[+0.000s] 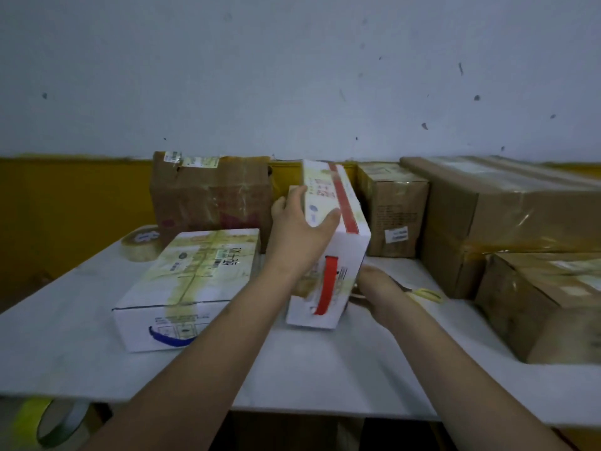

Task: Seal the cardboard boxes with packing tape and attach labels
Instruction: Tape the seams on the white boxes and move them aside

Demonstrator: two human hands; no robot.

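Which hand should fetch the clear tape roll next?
Probably the left hand: it's nearer the clear packing-tape roll at the white table's far left, though it grips the tilted red-handled white carton. The right hand supports that carton's far side.

1. White carton with red handle (335,249): printed cardboard, smooth, slight sheen.
2. White carton with blue handle (192,284): same printed cardboard; yellowish tape strips across its top.
3. Brown boxes (500,203): matt corrugated cardboard, wrapped in glossy, wrinkled clear tape; paper labels.
4. Tape roll (141,244): clear plastic, glossy.
5. Surface (325,369): white, smooth, matt.
6. Wall (292,76): painted, matt, chipped spots.
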